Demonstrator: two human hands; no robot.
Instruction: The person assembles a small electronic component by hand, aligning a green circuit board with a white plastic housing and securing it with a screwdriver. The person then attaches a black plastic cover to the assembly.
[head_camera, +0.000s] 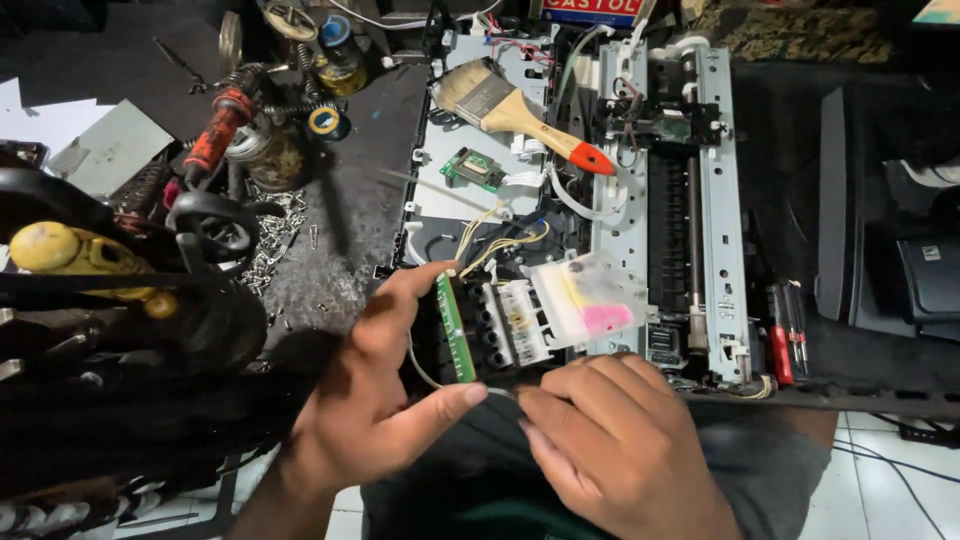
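Bare forearms without sleeves; dark grey shorts (770, 470) over the knees.

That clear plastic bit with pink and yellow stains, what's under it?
Under the clear plastic piece, black-and-white cartridge slots show at its left edge, metal frame beyond. Directly beneath is blurred by the stained plastic.

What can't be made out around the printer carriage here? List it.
Head view only:
- Underside of the printer carriage: hidden by the left hand and right hand.
- Right hand's fingertips: curled under, contact unclear.
- Screws on the bench: too small to tell apart.
- Paintbrush bristle tips: blurred.
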